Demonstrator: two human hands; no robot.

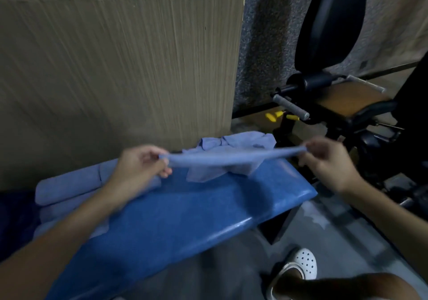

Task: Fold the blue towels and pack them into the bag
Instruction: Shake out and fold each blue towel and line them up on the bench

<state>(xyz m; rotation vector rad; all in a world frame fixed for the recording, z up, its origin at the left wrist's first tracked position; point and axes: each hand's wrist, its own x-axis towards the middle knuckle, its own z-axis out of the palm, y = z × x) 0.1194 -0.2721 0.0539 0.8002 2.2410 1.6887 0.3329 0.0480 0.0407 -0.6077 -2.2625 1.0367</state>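
Two grips: I am watching left hand (141, 167) and right hand (324, 160) each pinching an end of one blue towel (222, 158), holding it stretched above the tabletop (185, 218); folded towels (69, 188) lying at left.

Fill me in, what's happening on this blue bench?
A person holds one blue towel stretched between both hands above the padded bench, the left hand pinching one end and the right hand the other. A crumpled heap of towels lies at the bench's far end, and folded towels lie beside the left forearm. No bag is plainly in view.
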